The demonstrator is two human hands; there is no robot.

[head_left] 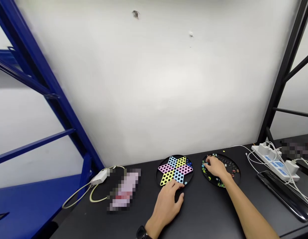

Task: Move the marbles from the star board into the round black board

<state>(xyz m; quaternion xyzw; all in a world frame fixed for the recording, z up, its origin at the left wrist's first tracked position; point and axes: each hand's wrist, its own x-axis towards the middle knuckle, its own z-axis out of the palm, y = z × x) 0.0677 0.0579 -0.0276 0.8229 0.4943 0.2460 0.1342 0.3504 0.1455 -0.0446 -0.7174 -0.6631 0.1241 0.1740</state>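
A round Chinese checkers board (175,169) with a pastel star of holes lies on the black table (206,212). My left hand (168,202) rests flat at the board's near edge, fingers spread, touching its rim. To the right sits a round black tray (233,174) holding several coloured marbles. My right hand (215,167) reaches into the tray's left side, fingers curled down among the marbles. Whether a marble is pinched in them is hidden.
A white power strip (275,162) with plugs and cables lies at the right, a dark flat device (283,194) in front of it. A white charger (99,177) with looped cable and a blurred pink item (125,192) lie left. Blue shelving (44,99) stands left.
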